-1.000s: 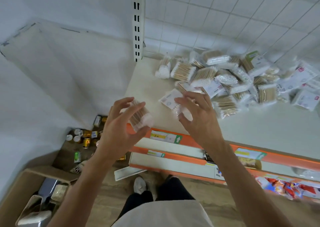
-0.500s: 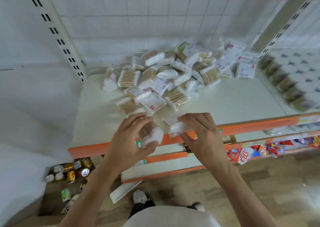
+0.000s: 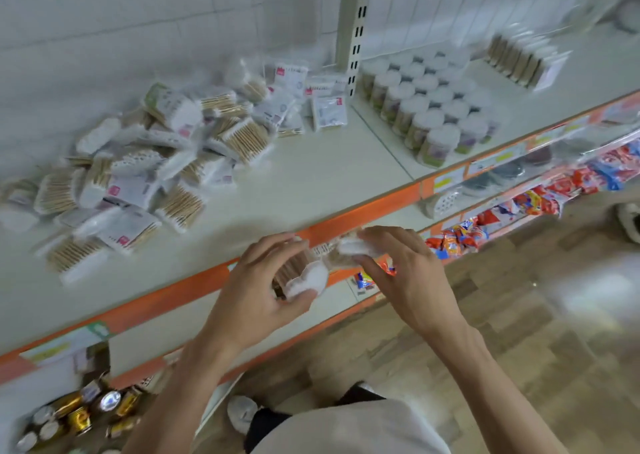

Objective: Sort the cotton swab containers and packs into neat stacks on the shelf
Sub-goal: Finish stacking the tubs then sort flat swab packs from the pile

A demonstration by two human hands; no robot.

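Evidently mid-sort, the left hand (image 3: 263,291) grips one cotton swab pack (image 3: 304,277) and the right hand (image 3: 405,273) pinches another (image 3: 349,247), seemingly aligning them. Next they need a bare spot on the shelf (image 3: 311,176), beside the loose heap (image 3: 145,162).

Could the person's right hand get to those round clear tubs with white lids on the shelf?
Probably not yet: the right hand already holds a swab pack. The tubs stand unobstructed on the white shelf.

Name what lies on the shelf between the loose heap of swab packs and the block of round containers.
Bare shelf, the head view shows; a perforated upright stands behind, between the heap of packs and the round containers.
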